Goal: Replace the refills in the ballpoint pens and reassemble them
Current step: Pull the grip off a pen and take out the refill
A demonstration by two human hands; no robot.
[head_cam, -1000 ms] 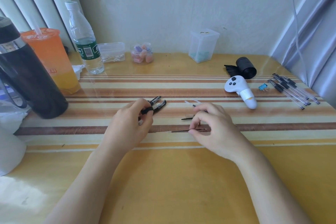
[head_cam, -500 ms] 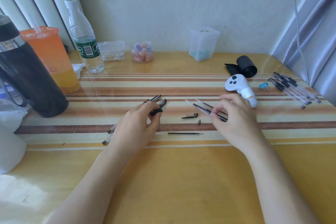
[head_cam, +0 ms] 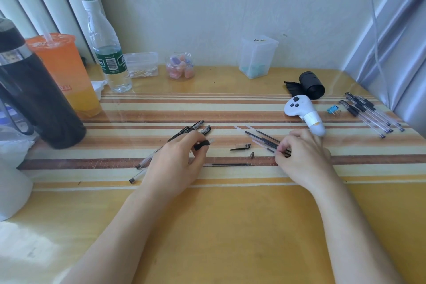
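Fingers [head_cam: 195, 138] of our left hand [head_cam: 175, 161] pinch a clear black-gripped pen barrel [head_cam: 204, 143], while our right hand [head_cam: 302, 159] pinches thin black refills [head_cam: 262, 138] on the striped tabletop [head_cam: 207, 214].

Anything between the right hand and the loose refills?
Nothing visible: the right hand pinches the refills at their ends. The pen cap and metal tip lie left of them, clear; left hand holds a pen barrel.

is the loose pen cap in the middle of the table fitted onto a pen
No, the pen cap lies by itself on the table, with no pen barrel inside it.
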